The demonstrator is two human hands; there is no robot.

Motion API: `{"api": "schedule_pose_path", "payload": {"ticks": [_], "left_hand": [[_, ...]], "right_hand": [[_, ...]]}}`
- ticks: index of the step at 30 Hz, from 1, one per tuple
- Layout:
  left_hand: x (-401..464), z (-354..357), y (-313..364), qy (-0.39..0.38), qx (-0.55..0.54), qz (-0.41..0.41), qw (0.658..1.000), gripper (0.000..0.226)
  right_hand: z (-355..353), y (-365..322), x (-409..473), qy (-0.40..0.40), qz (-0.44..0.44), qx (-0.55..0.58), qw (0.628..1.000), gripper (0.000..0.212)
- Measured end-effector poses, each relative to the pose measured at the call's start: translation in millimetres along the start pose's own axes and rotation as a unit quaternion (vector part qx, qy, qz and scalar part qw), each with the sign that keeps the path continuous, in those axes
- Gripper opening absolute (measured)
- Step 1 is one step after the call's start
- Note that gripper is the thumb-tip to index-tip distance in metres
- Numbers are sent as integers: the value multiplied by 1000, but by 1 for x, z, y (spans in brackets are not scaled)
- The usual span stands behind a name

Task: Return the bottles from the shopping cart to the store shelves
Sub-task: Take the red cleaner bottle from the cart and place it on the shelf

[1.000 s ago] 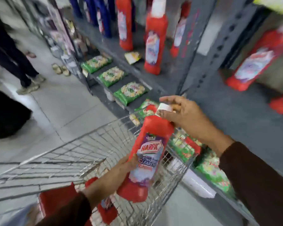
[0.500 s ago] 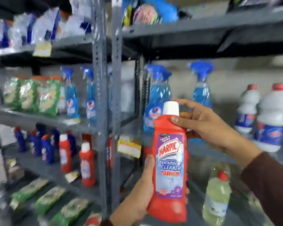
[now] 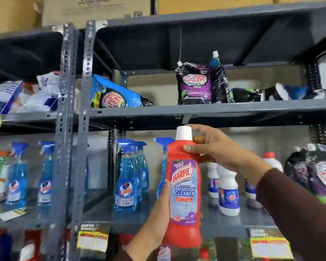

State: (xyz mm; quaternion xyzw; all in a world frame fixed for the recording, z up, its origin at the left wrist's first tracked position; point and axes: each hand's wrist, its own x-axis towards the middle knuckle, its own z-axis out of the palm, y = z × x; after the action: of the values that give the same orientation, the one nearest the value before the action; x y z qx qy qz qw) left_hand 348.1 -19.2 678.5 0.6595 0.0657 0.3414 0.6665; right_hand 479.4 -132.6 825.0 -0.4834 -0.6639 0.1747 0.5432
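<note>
A red Harpic bathroom cleaner bottle with a white cap stands upright in both my hands, in front of the grey middle shelf. My left hand grips its lower body from the left side. My right hand holds its neck and shoulder from the right, thumb across the front. The bottle's cap sits just under the shelf's front edge. The shopping cart is out of view.
Blue Colin spray bottles stand on the lower shelf left of the Harpic, white bottles to its right. Detergent pouches rest on the shelf above. Two grey uprights divide the bays. Cardboard boxes sit on top.
The bottle came up out of the cart and was turned upright. My view tilted up from the cart and floor to the upper shelves, with both hands still on the bottle.
</note>
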Motion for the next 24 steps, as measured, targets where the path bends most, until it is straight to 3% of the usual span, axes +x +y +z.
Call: {"api": "schedule_pose_path", "payload": {"ticks": [3,6,9,11,14,16,20,23,24], "left_hand": [[-4,-2,-14,41,5,5,999,80],[-19,-13,-37,88,38,3,995,70],[-43,-37,-73,143,69,-4,987,36],[-63,-50,-91,163,64,-21,984,26],[-80,-76,-139,163,27,-50,985,45],[-94,-89,-161,136,4,-72,988,35],[-106,-119,-217,211,-26,-145,966,51],[-98,-140,-247,242,-14,-178,954,89],[-96,-147,-254,244,-12,-189,951,83]], "right_hand": [[2,10,-8,-36,47,-49,997,55],[18,28,-17,-59,101,-97,988,62],[48,64,-25,-75,110,-104,986,69],[67,93,-39,-67,111,-93,987,70],[101,139,-56,-75,101,-120,985,70],[122,173,-64,-75,108,-126,983,72],[160,245,-69,-57,139,-111,982,72],[177,290,-61,-49,144,-119,981,72],[180,302,-58,-47,147,-120,981,73]]}}
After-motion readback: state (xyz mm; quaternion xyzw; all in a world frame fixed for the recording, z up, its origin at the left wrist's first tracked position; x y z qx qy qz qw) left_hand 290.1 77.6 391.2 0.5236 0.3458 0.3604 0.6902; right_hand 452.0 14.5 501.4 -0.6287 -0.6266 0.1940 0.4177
